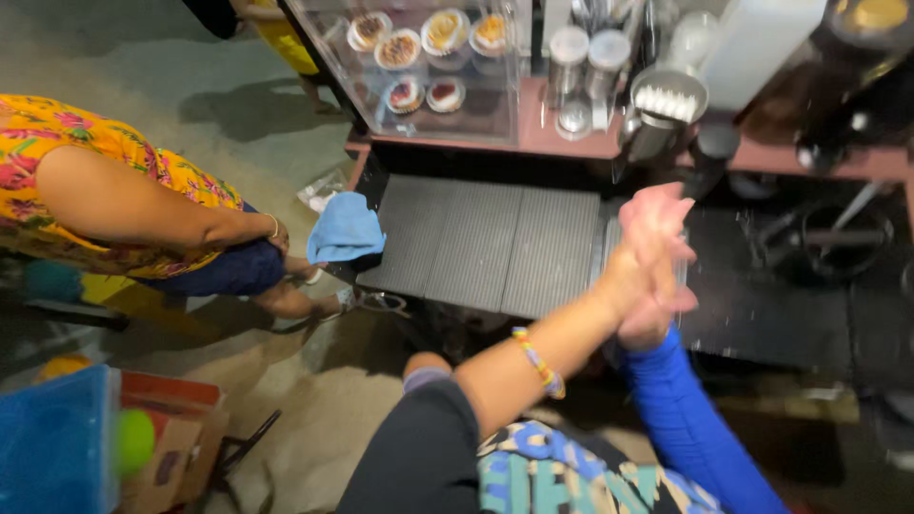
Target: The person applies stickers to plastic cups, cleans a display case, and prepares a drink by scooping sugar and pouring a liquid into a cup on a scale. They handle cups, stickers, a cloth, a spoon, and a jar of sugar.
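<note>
Left hand (640, 286) and right hand (657, 249) pressed together palm to palm, blurred, holding nothing, above the ribbed worktop (495, 247). Blue cloth (345, 228) hangs off its left edge, within reach. Cake case (419, 57) sits far behind.

This was a small street food or drink stall. At 12 o'clock a clear glass display case (419, 67) held little tarts (446, 30) in rows. At 1 o'clock metal shakers (588, 59) and a round tin (669, 95) stood on a reddish tabletop (552, 138). The concrete floor (219, 105) at 10 o'clock suggested an open market.
</note>
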